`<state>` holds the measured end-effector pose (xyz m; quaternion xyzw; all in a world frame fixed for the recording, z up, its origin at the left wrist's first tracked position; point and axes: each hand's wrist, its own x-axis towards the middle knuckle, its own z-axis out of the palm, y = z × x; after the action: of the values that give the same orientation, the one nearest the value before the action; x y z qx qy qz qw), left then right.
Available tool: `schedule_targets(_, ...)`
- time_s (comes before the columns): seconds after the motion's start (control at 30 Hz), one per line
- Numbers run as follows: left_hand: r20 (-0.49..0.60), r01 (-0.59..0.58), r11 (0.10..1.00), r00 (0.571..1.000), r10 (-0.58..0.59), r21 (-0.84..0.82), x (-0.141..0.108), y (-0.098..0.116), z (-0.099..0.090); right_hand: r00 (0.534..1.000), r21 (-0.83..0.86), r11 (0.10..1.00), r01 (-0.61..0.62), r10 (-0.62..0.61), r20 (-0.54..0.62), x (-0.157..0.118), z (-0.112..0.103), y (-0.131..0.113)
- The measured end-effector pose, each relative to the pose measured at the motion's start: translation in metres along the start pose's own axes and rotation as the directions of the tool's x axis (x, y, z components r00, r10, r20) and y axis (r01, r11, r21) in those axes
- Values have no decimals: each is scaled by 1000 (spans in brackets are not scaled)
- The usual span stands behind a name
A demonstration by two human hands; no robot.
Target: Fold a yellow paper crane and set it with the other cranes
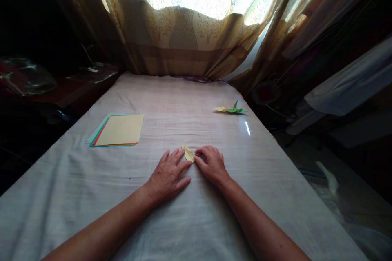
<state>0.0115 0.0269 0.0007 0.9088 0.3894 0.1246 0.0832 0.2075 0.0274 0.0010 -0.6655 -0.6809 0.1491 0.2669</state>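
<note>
A small folded piece of pale yellow paper (188, 154) lies on the cloth-covered table between my hands. My left hand (170, 171) rests flat with its fingers spread, the fingertips touching the paper's left side. At the paper's right edge, my right hand (212, 164) has thumb and forefinger closed in a pinch on it. Parts of the paper are hidden by the fingers.
A stack of square coloured paper (119, 129), pale yellow on top, lies at left. Two folded paper cranes, one yellow (221, 109) and one green (235, 109), stand at the far right. The tabletop (171, 102) ends near a curtain (171, 49).
</note>
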Motion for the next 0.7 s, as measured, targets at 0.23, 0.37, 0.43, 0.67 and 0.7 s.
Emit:
schedule_targets(0.23, 22, 8, 997, 1000, -6, -75, 12, -4, -7, 997, -2, 997, 77, -77, -9, -4, 1, 2)
schedule_targets(0.37, -49, 28, 996, 998, -33, -89, 21, -4, 1, 995, 19, 996, 82, -81, -54, -12, 4, -2)
schedule_targets(0.43, -108, 16, 998, 994, -21, -53, 25, -4, 4, 994, 39, 994, 98, -95, -62, -15, 4, 0)
schedule_targets(0.67, -234, -49, 985, 968, 87, 163, 32, -3, -2, 992, 60, 993, 100, -95, -83, -9, 1, 10)
schedule_targets(0.7, -232, -75, 975, 965, 123, 207, 32, -4, -3, 992, 56, 993, 105, -101, -77, -6, 1, 10)
